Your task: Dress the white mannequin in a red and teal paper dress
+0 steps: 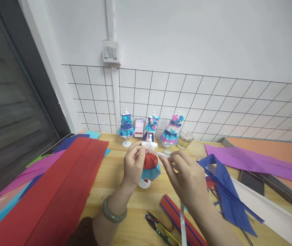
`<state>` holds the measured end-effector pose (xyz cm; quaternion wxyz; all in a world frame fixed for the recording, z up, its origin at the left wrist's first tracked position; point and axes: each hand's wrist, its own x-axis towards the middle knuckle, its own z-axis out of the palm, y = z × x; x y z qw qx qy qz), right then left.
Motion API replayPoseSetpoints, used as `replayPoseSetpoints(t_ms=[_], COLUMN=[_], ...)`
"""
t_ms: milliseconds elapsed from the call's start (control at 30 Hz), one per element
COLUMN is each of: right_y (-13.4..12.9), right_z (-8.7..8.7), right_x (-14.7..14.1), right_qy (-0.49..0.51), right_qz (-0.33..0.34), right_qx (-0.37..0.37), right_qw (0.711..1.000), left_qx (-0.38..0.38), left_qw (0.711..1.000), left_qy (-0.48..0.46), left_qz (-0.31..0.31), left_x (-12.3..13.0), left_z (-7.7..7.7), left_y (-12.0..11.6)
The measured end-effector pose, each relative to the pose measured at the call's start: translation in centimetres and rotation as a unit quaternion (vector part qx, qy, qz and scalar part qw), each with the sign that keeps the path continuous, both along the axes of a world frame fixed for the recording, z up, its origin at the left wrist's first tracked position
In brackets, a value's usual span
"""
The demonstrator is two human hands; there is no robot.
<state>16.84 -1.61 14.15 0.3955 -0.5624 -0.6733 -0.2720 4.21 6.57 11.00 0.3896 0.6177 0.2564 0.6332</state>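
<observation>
A small white dress form (pixel 149 146) stands upright on the table in front of me, wearing a red gathered overskirt (pixel 151 160) above a light blue skirt (pixel 154 173). My left hand (pixel 135 160) grips the form at its waist from the left, thumb and fingers closed. To the right of it, my right hand (pixel 184 169) pinches a narrow white ribbon (pixel 162 154) between thumb and forefinger, close to the waist. A length of white strip (pixel 183 222) hangs below the right wrist. The ribbon's far end is partly hidden behind the form.
Finished dressed forms (pixel 126 126) stand along the wall, with a phone (pixel 139 128) and a glass cup (pixel 185 140). Red fabric (pixel 51 191) covers the left side. Thread snips (pixel 158 227) and a folded red strip (pixel 181 218) lie in front; blue fabric (pixel 227 194) lies right.
</observation>
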Motion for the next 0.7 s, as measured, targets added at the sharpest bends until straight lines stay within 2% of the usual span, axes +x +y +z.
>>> replayPoseSetpoints(t_ms=[433, 700], right_y=[1.7, 1.8], right_z=[-0.3, -0.3], right_x=[0.5, 0.5], right_qy=[-0.029, -0.033], right_qz=[-0.064, -0.064], right_qx=[-0.025, -0.022], right_qw=[0.997, 0.997], left_qx=[-0.005, -0.018], left_qw=[1.000, 0.999], left_qy=[0.003, -0.010], left_qz=[0.026, 0.041], left_x=[0.2, 0.5], left_z=[-0.6, -0.6], left_y=[0.4, 0.6])
